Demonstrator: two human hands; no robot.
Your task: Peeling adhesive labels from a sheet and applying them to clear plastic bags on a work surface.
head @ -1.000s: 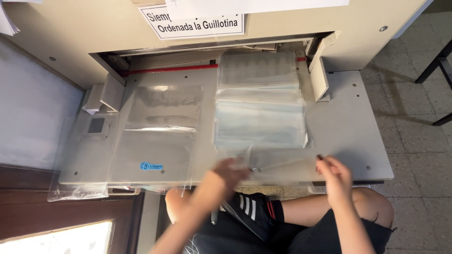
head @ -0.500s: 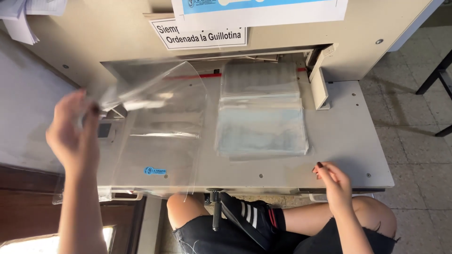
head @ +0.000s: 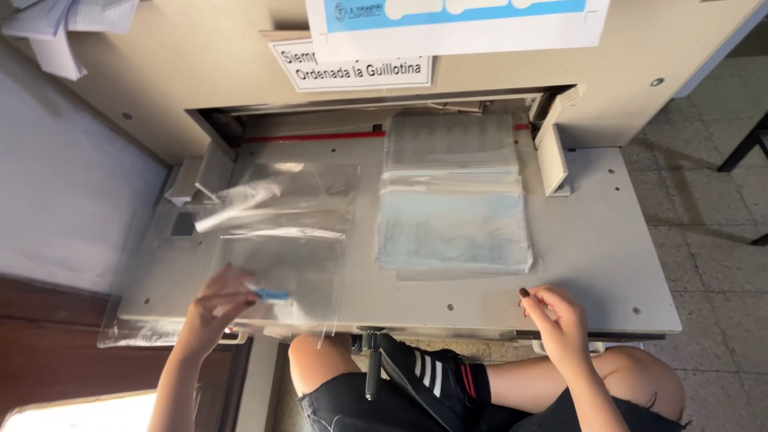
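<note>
My left hand [head: 214, 308] grips the near edge of a clear plastic sheet [head: 284, 240] and lays it flat on the left half of the grey cutter table [head: 596, 248], over other clear sheets. A thicker stack of clear plastic bags [head: 452, 216] lies to the right, reaching back under the blade slot. My right hand [head: 560, 316] rests at the table's front edge, right of that stack, with its fingers loosely bent and nothing in them.
The beige guillotine body [head: 176, 72] rises behind the table, with paper signs [head: 352, 68] stuck on it. A side guide [head: 552, 156] stands right of the stack. My knees and dark shorts [head: 416, 384] are below the table. Tiled floor [head: 720, 200] lies to the right.
My left hand lifted a clear sheet off the right stack, swung it up and over to the left, and has brought it down onto the left pile. My right hand stayed at the front edge.
</note>
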